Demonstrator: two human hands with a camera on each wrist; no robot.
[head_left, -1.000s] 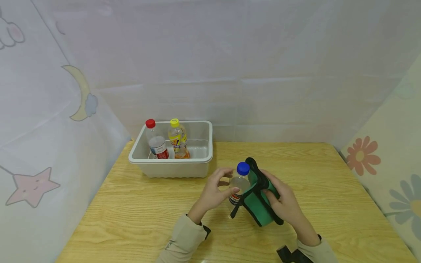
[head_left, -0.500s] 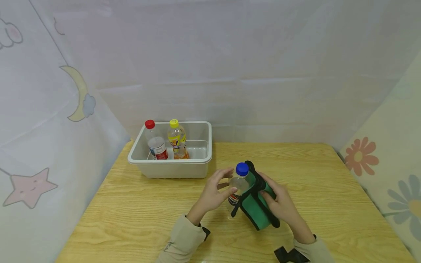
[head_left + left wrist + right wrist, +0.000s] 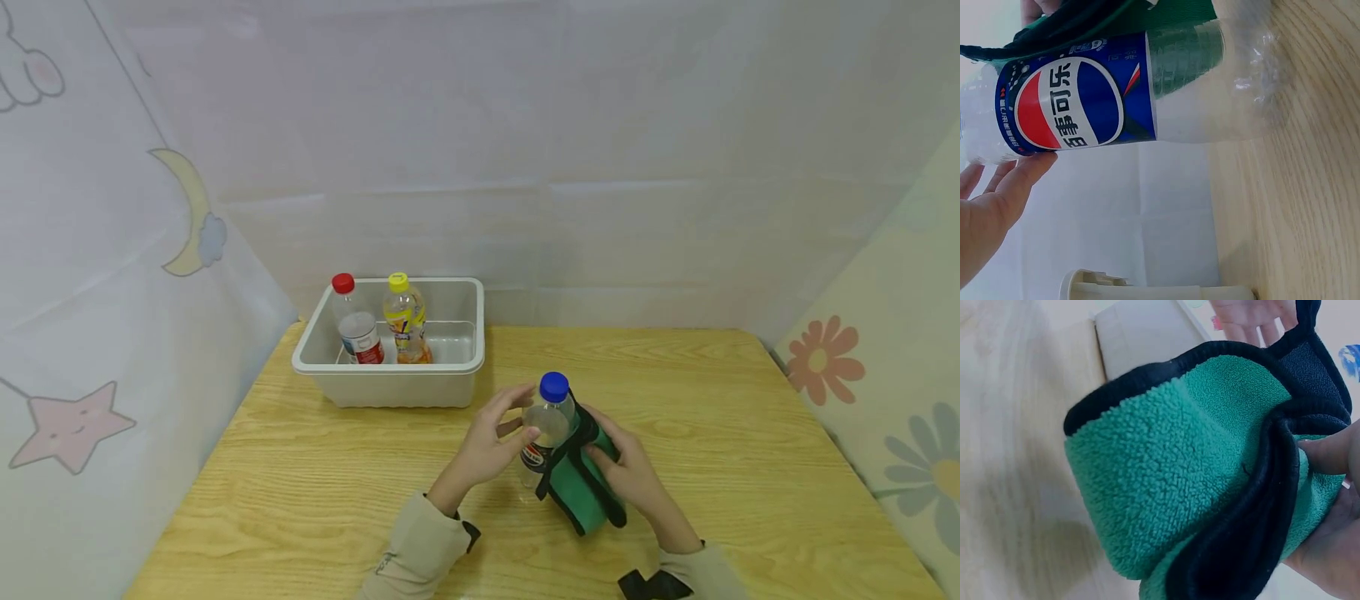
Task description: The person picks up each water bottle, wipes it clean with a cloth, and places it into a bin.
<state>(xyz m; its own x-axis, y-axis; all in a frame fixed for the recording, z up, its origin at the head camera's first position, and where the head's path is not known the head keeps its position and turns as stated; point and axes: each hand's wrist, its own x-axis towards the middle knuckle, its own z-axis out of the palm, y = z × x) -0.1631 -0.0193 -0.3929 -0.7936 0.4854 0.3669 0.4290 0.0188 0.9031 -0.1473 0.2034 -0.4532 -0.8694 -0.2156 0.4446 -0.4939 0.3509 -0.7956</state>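
A clear plastic Pepsi bottle point(image 3: 549, 423) with a blue cap stands near the middle of the table, its label plain in the left wrist view. My left hand point(image 3: 483, 442) holds it from the left, thumb in front and fingers partly behind. Against the bottle's right side lies a folded green towel point(image 3: 585, 497) with dark edging. My right hand point(image 3: 630, 471) grips this towel between thumb and fingers. The fleecy towel fills much of the right wrist view, and it hides part of the bottle's right side.
A pale plastic bin point(image 3: 397, 387) sits at the back left of the wooden table point(image 3: 315, 500). Inside it are a red-capped bottle point(image 3: 360, 333) and a yellow-capped bottle point(image 3: 405, 321). A pale printed sheet point(image 3: 540, 233) hangs behind the table.
The right hand with the towel has moved left and slightly down along the bottle. My left hand and the bottle stay nearly where they were.
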